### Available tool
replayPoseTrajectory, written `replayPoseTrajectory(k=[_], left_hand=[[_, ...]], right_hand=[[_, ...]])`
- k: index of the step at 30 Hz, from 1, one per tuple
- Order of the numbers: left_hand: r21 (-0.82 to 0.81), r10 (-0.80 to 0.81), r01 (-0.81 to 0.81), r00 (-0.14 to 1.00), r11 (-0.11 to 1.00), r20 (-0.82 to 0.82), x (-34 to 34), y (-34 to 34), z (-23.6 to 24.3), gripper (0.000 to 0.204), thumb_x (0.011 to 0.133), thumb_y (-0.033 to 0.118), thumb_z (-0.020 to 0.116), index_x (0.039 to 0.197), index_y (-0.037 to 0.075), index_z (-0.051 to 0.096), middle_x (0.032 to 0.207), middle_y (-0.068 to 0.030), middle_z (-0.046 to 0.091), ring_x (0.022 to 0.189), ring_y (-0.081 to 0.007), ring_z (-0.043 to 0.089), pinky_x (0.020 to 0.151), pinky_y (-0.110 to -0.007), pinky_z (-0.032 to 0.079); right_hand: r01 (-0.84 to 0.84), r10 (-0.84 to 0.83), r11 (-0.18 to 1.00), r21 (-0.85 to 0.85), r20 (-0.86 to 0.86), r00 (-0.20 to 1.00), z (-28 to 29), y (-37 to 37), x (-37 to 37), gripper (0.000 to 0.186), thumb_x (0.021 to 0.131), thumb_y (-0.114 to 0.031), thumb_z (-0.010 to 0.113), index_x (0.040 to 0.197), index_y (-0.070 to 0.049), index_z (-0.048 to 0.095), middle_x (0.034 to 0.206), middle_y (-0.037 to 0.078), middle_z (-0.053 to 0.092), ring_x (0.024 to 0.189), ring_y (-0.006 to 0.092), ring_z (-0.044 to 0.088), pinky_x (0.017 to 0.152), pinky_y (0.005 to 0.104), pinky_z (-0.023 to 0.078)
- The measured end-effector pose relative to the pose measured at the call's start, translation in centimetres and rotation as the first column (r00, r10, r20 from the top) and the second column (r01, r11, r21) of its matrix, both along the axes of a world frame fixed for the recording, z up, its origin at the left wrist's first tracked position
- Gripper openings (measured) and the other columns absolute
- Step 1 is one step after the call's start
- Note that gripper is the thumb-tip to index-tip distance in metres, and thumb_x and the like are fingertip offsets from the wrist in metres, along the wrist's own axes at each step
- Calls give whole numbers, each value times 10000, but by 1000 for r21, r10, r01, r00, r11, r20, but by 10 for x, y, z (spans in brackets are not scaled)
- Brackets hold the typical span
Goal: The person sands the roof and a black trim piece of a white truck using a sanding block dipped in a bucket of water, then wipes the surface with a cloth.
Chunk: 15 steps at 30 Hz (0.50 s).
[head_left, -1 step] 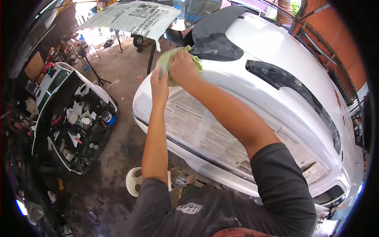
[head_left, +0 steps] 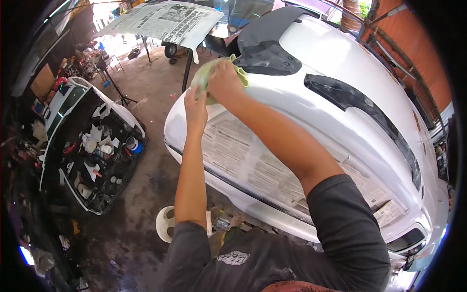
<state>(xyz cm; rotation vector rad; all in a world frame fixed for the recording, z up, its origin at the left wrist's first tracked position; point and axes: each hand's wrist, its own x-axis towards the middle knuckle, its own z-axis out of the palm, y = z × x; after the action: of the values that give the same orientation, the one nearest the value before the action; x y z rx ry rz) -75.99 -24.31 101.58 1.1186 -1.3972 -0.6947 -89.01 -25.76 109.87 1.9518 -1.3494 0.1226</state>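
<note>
A yellow-green cloth [head_left: 202, 77] lies over the far left corner of a white car body [head_left: 277, 90], beside a dark grey panel part [head_left: 265, 61]. My right hand [head_left: 224, 83] is closed on the cloth, fingers bent into its folds against the body. Just left of it, my left hand [head_left: 196, 108] reaches up to the cloth's near edge. Its fingertips are blurred around something small and pale that I cannot make out. Printed newspaper [head_left: 238, 148] covers the recessed panel below both forearms.
A detached car door or hatch [head_left: 92, 155] holding tins, paper scraps and tools lies at left. Behind it stands a black tripod [head_left: 116, 82]. A newspaper-covered panel [head_left: 163, 22] rests on a stand at the back. A white plastic stool [head_left: 165, 225] is by my left elbow.
The fingers of my left hand have shifted very slightly at the cloth's edge. My right hand stays on the cloth almost unmoved.
</note>
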Motion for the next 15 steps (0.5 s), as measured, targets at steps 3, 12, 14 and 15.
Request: replayPoseTrajectory(k=[3,12,14,15], left_hand=[[54,74,-80,992,995,103,12,36,-14,482,991,252,559,1416,26,530,1537,-227,392,1479,-361,303,1192,-442,277],[177,20,-21,1000,984,5,17,120,-83,506,1012,232,576,1465,30,476,1582,-221,314,1458,-365,326,1193,-469,272],[82,15,-19,999,996,49,-5,109,-60,566,1000,253,602,1495,35,434,1595,-243,283,1474,-387,288,1199,-486,254],[-11,16,-15,995,1000,96,-17,101,-46,632,988,274,628,1526,41,393,1608,-264,251,1490,-408,250,1206,-503,236]], right_hand=[[84,-78,985,153,-42,996,7,-20,0,324,946,-287,567,967,-45,783,981,117,738,1148,354,568,1066,599,314],[32,-29,996,83,-38,999,13,5,-11,385,997,-335,514,1180,-61,713,1188,91,712,1144,305,617,1188,614,202],[-42,46,995,91,-40,998,17,12,-26,326,959,-289,555,1162,-77,699,1191,85,703,1156,263,618,1181,565,243],[-119,123,988,103,-37,992,19,17,-34,282,922,-243,595,1144,-94,684,1194,80,693,1167,221,620,1174,515,285]])
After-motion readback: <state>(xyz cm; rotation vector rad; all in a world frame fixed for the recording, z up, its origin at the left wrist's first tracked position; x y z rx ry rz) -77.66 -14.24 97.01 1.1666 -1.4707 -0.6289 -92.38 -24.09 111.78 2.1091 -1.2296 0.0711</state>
